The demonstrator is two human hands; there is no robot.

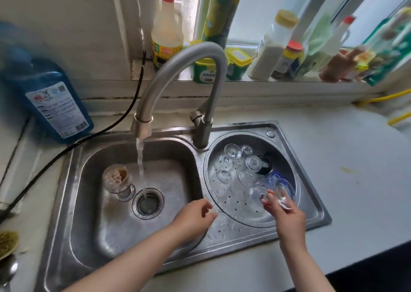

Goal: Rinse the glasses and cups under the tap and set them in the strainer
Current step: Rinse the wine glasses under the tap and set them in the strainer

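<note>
While the right hand [287, 216] lowers a clear glass [283, 195], fingers clamped on it, into the strainer [235, 205], the left hand [195, 219], loosely curled and empty, should next fetch the dirty glass [116, 178] beside the tap [178, 69] stream.

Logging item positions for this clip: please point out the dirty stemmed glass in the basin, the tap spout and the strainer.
dirty stemmed glass [115, 177]: head view, on its foamy bowl.
tap spout [142, 128]: head view, on the nozzle end above the stream.
strainer [235, 205]: head view, on its bare perforated floor.
</note>
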